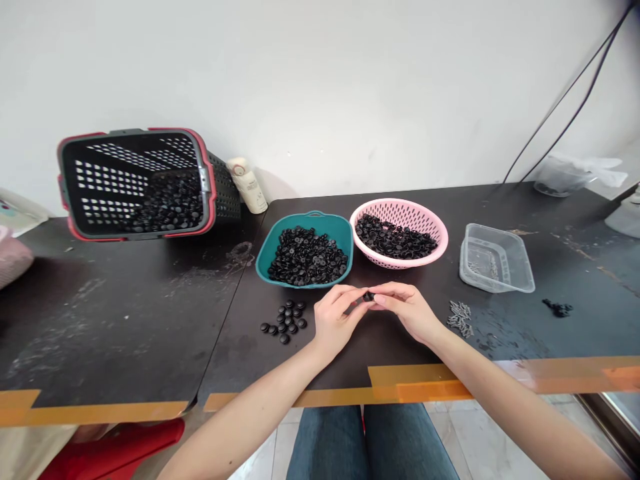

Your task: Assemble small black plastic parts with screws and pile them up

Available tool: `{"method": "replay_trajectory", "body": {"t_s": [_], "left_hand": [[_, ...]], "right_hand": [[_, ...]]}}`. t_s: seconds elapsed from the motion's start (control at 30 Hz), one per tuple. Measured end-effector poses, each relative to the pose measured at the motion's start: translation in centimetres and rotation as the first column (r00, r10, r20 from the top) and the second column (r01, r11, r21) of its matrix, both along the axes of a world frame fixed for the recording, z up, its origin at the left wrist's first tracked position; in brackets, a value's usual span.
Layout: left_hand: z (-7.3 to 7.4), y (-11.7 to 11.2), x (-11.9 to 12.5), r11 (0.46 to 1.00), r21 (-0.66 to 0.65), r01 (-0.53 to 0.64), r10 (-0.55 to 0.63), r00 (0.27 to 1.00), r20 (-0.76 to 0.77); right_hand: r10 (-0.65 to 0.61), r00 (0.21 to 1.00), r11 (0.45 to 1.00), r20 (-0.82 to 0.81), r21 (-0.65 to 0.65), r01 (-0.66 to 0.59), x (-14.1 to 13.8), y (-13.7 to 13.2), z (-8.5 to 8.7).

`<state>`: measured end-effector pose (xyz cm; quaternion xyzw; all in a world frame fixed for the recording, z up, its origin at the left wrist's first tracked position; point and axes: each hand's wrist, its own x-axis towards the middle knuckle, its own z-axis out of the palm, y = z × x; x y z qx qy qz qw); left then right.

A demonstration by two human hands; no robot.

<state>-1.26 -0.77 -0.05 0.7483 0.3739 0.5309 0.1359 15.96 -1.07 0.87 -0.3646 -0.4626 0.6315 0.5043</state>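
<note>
Fingertips of my left hand (336,315) and my right hand (406,308) meet over the table, pinching a small black plastic part (369,296) between them. Its exact shape is mostly covered by the fingers. To the left of my left hand lie several round black caps (287,319). Behind my hands stand a teal basin (261,257) filled with small black parts (307,257) and a pink perforated basket (440,233) holding more black parts (395,237). Right of my right wrist is a little heap of metal screws or pins (460,318).
A clear plastic tub (525,267) with a few metal pieces stands at right; a small black pile (557,307) lies beyond it. A grey-and-red basket (213,193) rests tipped at back left beside a white bottle (248,187). Orange tape (420,383) lines the table's front edge.
</note>
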Motion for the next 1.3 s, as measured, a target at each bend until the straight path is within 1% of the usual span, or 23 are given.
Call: {"method": "replay_trajectory", "body": {"t_s": [0.23,0.43,0.63,0.73,0.9,1.03,1.13,1.3], "left_hand": [[-0.1,0.1,0.0,0.999,0.033,0.007,-0.007,1.0,-0.016],[0.3,0.0,0.1,1.0,0.022,-0.02,0.02,1.0,-0.002],[0.5,0.1,0.1,1.0,0.015,-0.015,0.015,1.0,-0.004],[0.6,0.3,0.1,1.0,-0.006,0.012,-0.012,0.999,-0.036],[0.3,0.5,0.0,0.994,-0.03,0.108,-0.111,0.989,-0.102],[-0.2,0.7,-0.1,0.997,-0.023,0.08,-0.082,0.986,-0.147],[-0.4,0.8,-0.2,0.998,-0.016,0.057,-0.059,0.982,-0.182],[-0.6,0.9,-0.4,0.998,0.016,0.061,-0.056,0.98,-0.193]], "right_hand": [[0.022,0.999,0.998,-0.031,-0.05,-0.024,0.0,0.0,0.2],[0.013,1.0,0.996,-0.014,-0.084,-0.014,-0.1,0.1,-0.1],[0.027,0.999,0.994,-0.039,-0.103,-0.03,-0.1,0.2,-0.2],[0.021,0.999,0.993,-0.035,-0.119,-0.025,-0.1,0.2,-0.1],[0.013,1.0,0.993,-0.023,-0.116,-0.016,0.1,0.4,0.1],[0.01,1.0,0.997,-0.015,-0.074,-0.011,0.4,0.8,-0.1],[0.04,0.999,0.997,-0.014,-0.071,-0.041,0.5,1.0,-0.4],[0.135,0.99,0.977,-0.033,-0.16,-0.139,0.5,1.1,-0.3]]}}
